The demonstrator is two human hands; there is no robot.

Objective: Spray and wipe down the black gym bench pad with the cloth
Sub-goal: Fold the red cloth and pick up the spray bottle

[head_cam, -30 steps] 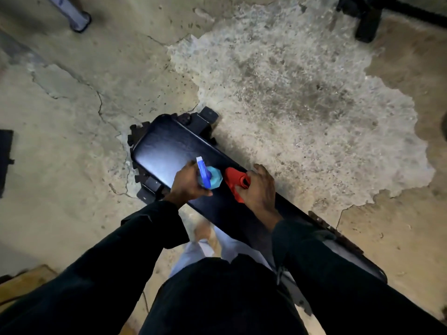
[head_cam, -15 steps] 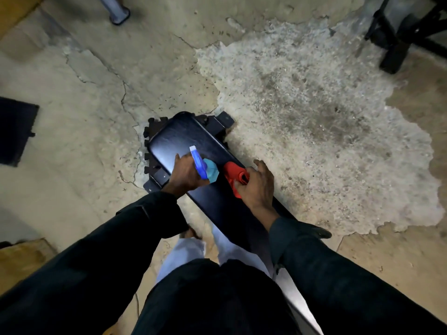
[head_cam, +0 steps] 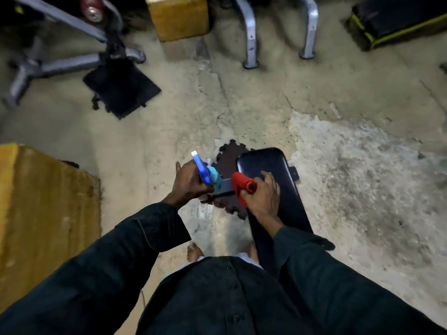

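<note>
Two yellow foam blocks (head_cam: 46, 213) (head_cam: 179, 16), a black floor mat (head_cam: 121, 89) and grey metal frames (head_cam: 278, 30) stand on cracked concrete (head_cam: 338, 165).

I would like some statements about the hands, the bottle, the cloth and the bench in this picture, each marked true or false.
1. The left hand holds a blue-and-teal plastic spray bottle. True.
2. The rolled red cloth lies on the cracked concrete floor. False: the right hand holds it.
3. The right hand is over the black padded gym bench. True.
4. The spray bottle stands on the bench. False: it is held beside the bench.
</note>
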